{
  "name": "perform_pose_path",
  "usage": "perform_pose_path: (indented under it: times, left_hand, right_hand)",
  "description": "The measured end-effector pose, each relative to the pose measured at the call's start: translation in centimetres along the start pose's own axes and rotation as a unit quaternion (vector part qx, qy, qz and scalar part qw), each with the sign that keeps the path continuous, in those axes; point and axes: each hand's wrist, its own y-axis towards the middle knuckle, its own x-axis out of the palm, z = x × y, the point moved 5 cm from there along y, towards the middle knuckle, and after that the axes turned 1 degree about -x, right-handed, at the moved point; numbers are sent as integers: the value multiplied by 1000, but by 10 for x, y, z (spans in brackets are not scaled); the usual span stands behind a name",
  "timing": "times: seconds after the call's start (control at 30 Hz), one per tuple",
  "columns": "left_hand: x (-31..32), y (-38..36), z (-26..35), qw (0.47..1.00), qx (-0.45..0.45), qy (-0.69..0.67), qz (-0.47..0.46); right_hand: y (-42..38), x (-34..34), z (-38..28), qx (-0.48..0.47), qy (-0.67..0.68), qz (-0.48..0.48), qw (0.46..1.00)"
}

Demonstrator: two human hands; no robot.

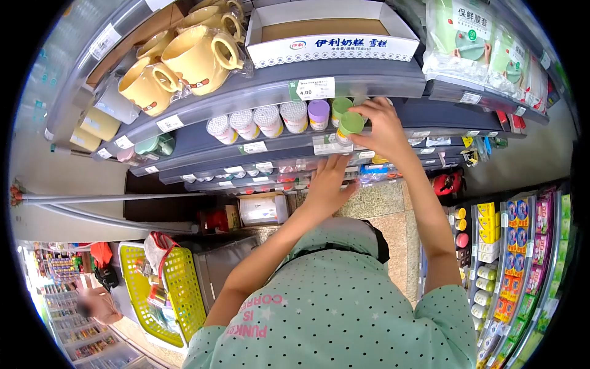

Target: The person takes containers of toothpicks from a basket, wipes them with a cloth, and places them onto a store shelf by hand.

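Observation:
My right hand (384, 130) is closed around a small round tub with a green lid (351, 123), thumb and fingers on its sides, at the front edge of the middle shelf. Another green-lidded tub (340, 107) stands just behind it. To its left is a purple-lidded tub (318, 114), then a row of tubs with white, bumpy tops (268, 119). Below that shelf, my left hand (329, 187) reaches up with fingers stretched out, fingertips close under the price-label strip (332, 146).
On the upper shelf are bagged yellow mugs (193, 58), an open white carton (332, 54) and packaged film covers (470, 37). A yellow-green basket (190, 295) holding goods stands lower left. Stocked shelves (515, 246) rise at right. Another person (98, 304) is far left.

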Motion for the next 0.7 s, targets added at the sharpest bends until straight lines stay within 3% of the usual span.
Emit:
perform_pose_path:
  times: [0.7]
  left_hand:
    - [15, 37, -28, 999, -42, 15, 10]
  right_hand:
    - [17, 21, 19, 52, -43, -53, 996]
